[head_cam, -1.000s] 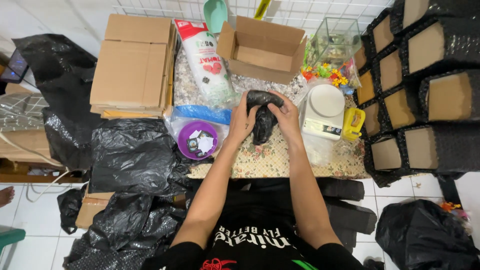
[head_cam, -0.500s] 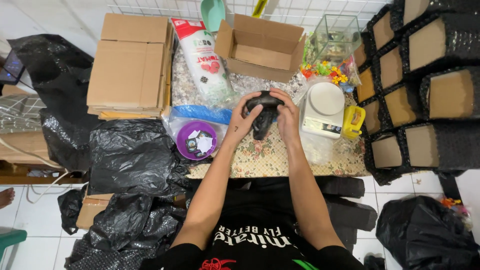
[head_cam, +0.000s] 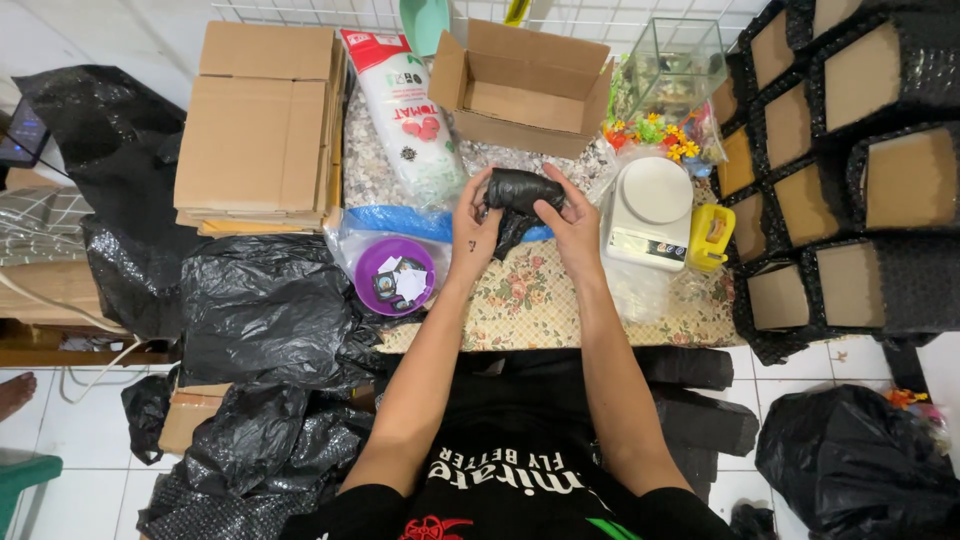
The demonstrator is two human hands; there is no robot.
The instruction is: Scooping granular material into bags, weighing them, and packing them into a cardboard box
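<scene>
Around your hands the table (head_cam: pixel 540 310), with its floral cloth, is crowded: an open brown cardboard box (head_cam: pixel 525 90) sits just beyond them, a white digital scale (head_cam: pixel 648 210) with a yellow tape dispenser (head_cam: pixel 710 238) lies to the right, and a purple round bowl of small cards (head_cam: pixel 396 275) rests to the left beside a long white printed bag (head_cam: pixel 408 115). A stack of flat cardboard boxes (head_cam: pixel 262 125) and crumpled black plastic bags (head_cam: pixel 265 310) fill the left edge; black-wrapped cartons (head_cam: pixel 850 150) wall off the right. Bare cloth shows only just in front of you. Your left hand (head_cam: pixel 474 228) and right hand (head_cam: pixel 570 222) both close around a small, glossy, crinkled black plastic-wrapped bundle (head_cam: pixel 520 195), held above the table's middle, a loose tail hanging below.
</scene>
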